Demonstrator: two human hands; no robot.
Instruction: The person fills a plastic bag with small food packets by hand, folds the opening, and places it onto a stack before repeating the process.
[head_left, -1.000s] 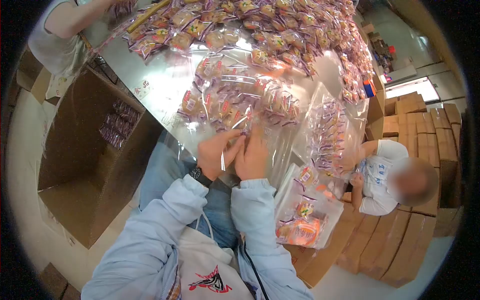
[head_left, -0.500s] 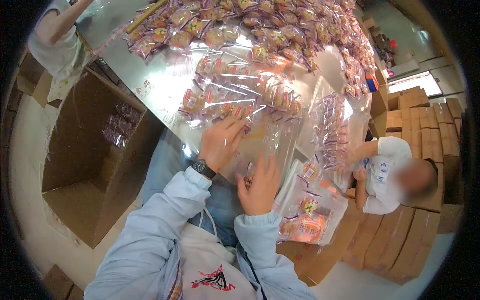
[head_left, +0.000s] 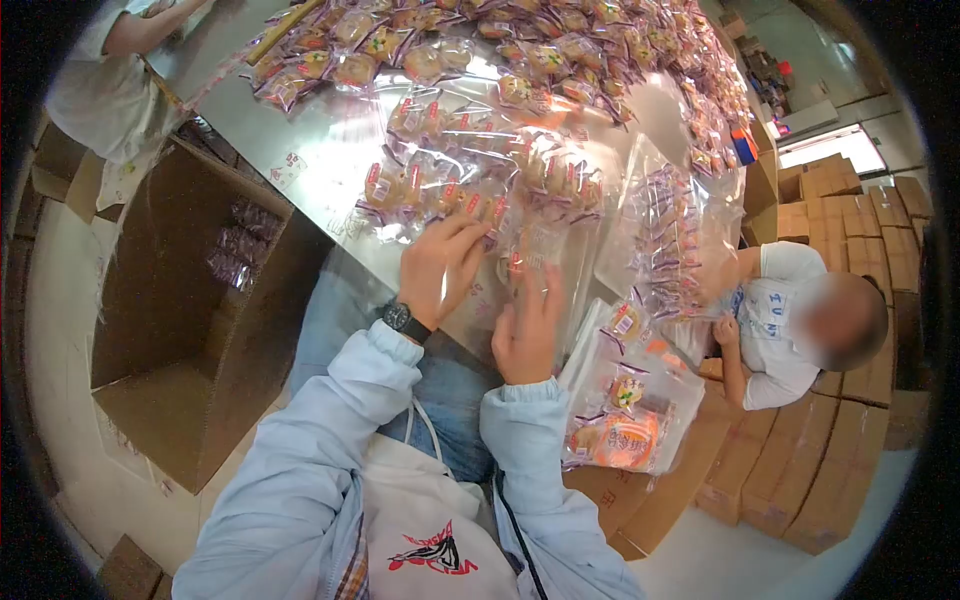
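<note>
A clear plastic bag (head_left: 575,255) lies on the metal table with rows of small wrapped pastries (head_left: 470,195) inside. My left hand (head_left: 438,265), with a black watch on the wrist, rests its slightly bent fingers on the film and the lower row of packets. To its right is my right hand (head_left: 528,325), fingers stretched forward and smeared by motion. A single wrapped piece (head_left: 520,265) shows at its fingertips, partly hidden by glare and film; no closed grip on it is visible.
Many loose wrapped pastries (head_left: 540,60) are heaped at the far side. A filled bag (head_left: 665,235) and stacked bags (head_left: 640,385) lie at right. An open carton (head_left: 160,420) stands left. One person (head_left: 785,310) sits at right; another person's arm (head_left: 150,30) shows upper left.
My right hand has moved forward from the table's near edge toward the rows, and the single packet has moved with it. My left hand has stayed nearly in place.
</note>
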